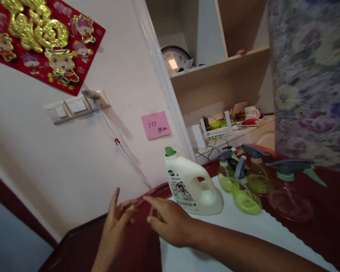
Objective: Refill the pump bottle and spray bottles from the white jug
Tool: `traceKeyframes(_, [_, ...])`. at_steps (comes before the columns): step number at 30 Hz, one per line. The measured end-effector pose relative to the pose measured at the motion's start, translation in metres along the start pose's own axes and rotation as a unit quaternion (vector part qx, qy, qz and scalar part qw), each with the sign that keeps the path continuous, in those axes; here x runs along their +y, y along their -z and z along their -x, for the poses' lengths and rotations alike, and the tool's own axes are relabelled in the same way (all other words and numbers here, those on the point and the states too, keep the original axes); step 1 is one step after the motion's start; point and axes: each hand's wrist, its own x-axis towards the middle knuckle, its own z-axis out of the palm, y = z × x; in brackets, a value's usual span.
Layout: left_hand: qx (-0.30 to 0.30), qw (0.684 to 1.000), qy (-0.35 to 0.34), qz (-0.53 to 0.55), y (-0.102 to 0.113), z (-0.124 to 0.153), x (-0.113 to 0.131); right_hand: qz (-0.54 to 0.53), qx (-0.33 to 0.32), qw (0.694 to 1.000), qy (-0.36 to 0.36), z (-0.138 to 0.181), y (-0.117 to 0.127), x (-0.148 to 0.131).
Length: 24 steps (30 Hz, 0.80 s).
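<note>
My left hand [116,219] is raised over the dark red table, fingers apart and holding nothing. Facing it, my right hand [170,222] has its index finger stretched out and its other fingers loosely bent, with nothing visible in them. The fingertips of both hands come close, with a small gap between them. Just behind my right hand, a white jug [191,185] with a handle and a flowered label stands upright, a green spout [170,151] showing in its uncapped neck. To its right are several spray bottles, among them one with yellow-green liquid [247,200] and a reddish one [290,204].
A white sheet [260,238] covers part of the dark red table [141,241]. Behind are a wall with switches [79,105] and a hanging cord [124,149], a pink note [155,125], and shelves with a clock [174,58] and a router [215,134]. Flowered fabric [308,83] hangs right.
</note>
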Motion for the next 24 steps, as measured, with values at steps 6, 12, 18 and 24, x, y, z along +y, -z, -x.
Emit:
traceKeyframes(6, [-0.085, 0.996, 0.034, -0.018, -0.025, 0.007, -0.012, 0.035, 0.152, 0.988, -0.017, 0.068, 0.051, 0.013])
traceKeyframes(12, [-0.143, 0.989, 0.031, 0.000, -0.066, -0.007, -0.032, 0.107, 0.300, 0.945, -0.080, 0.086, 0.075, 0.066])
traceKeyframes(18, [-0.192, 0.981, 0.038, 0.012, -0.105, -0.029, -0.046, 0.103, 0.279, 0.942, -0.155, 0.069, 0.076, 0.103])
traceKeyframes(24, [-0.284, 0.957, -0.006, 0.055, -0.128, -0.032, -0.046, 0.108, 0.241, 0.943, -0.204, 0.060, 0.088, 0.109])
